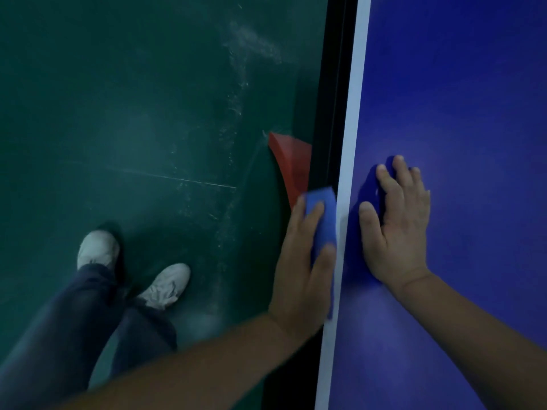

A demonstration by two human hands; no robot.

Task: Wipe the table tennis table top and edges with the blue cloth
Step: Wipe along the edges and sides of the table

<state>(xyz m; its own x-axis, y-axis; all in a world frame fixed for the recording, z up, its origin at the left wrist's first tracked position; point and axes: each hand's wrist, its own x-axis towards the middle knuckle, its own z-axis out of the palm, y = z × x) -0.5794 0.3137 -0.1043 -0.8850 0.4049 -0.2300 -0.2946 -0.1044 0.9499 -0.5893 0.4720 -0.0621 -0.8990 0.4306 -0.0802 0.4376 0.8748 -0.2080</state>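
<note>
The blue table tennis table top [461,99] fills the right of the head view, with a white line along its left edge [353,113]. My left hand [302,267] presses the folded blue cloth [322,214] against the table's side edge, fingers spread over the cloth. My right hand [399,220] lies flat on the table top just inside the white line, fingers straight and holding nothing.
A dark green floor [133,113] with white scuff marks lies to the left. A red curved floor marking [293,161] shows beside the table's dark side frame [334,84]. My legs in dark trousers and white shoes [165,282] stand at lower left.
</note>
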